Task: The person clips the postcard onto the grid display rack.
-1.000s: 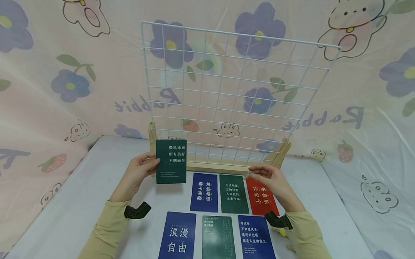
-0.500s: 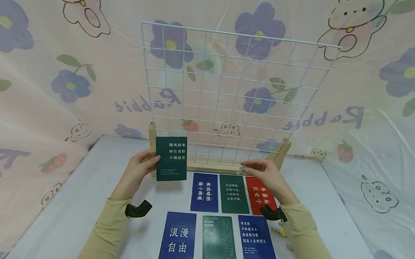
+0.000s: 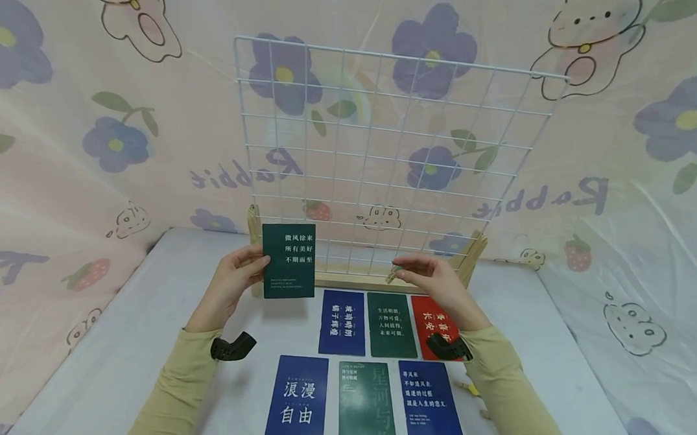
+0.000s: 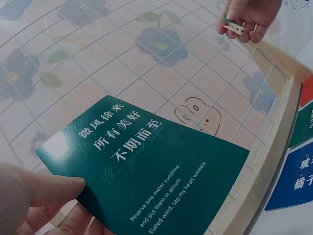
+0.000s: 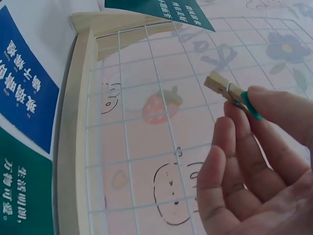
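Observation:
My left hand [image 3: 225,290] pinches a dark green card [image 3: 289,261] by its left edge, thumb on the printed face. The card is held up in front of the lower left of a white wire grid [image 3: 402,57]. Between the thumb and fingers of my right hand [image 3: 439,289] is a small wooden clothespin [image 5: 221,84] with a green piece at its handle end. That hand is before the grid's lower right, above the row of cards. In the left wrist view the clothespin [image 4: 234,28] appears apart from both card and grid.
The grid stands on a wooden base [image 3: 351,280] on a white-covered table [image 3: 127,337]. Blue [image 3: 342,322], green [image 3: 392,324] and red [image 3: 432,312] cards lie before it, with several larger cards [image 3: 295,403] nearer me. Small yellow items [image 3: 469,388] lie by my right sleeve.
My right hand has moved left with the clothespin, toward the card. My left hand has raised the green card slightly. The cards on the table have stayed put.

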The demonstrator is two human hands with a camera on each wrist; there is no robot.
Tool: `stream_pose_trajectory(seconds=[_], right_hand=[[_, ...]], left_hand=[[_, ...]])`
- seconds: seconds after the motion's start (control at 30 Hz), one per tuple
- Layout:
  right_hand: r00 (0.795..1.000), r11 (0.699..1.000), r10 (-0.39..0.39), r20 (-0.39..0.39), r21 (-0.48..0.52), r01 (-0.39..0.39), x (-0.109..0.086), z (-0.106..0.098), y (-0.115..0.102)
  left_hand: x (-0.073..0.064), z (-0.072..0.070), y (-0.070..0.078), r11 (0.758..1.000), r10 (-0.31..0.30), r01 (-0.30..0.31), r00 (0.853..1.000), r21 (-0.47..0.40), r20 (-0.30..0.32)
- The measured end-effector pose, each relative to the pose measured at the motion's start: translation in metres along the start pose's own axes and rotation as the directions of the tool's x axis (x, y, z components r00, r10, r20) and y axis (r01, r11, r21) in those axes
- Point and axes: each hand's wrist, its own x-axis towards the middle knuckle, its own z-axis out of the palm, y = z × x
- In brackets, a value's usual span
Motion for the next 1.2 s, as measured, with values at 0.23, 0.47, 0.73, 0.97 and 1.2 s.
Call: stream_pose_trajectory(seconds=[0.23,0.47,0.73,0.97,1.2], right_hand=[[1.0,1.0,0.009,-0.008,0.005,-0.009,0.006,0.003,-0.013],[1.0,1.0,0.013,-0.005,-0.01,-0.013,0.012,0.003,-0.022],[1.0,1.0,-0.009,0.002,-0.002,0.009,0.018,0.008,-0.032],[1.0,1.0,-0.03,0.007,-0.003,0.03,0.025,0.013,-0.044],[0.998,0.998,-0.062,-0.001,0.0,0.062,0.03,0.015,-0.053]], left_hand=[[0.002,0.0,0.005,1.0,0.015,-0.015,1.0,-0.011,-0.02],[0.003,0.001,0.009,0.999,0.033,-0.034,0.999,-0.022,-0.025],[0.004,0.001,0.017,0.999,0.043,-0.043,0.999,-0.014,-0.027],[0.005,0.004,0.023,0.998,0.062,-0.063,0.998,-0.013,-0.024],[0.006,0.007,0.031,0.998,0.058,-0.059,0.998,-0.012,-0.026]])
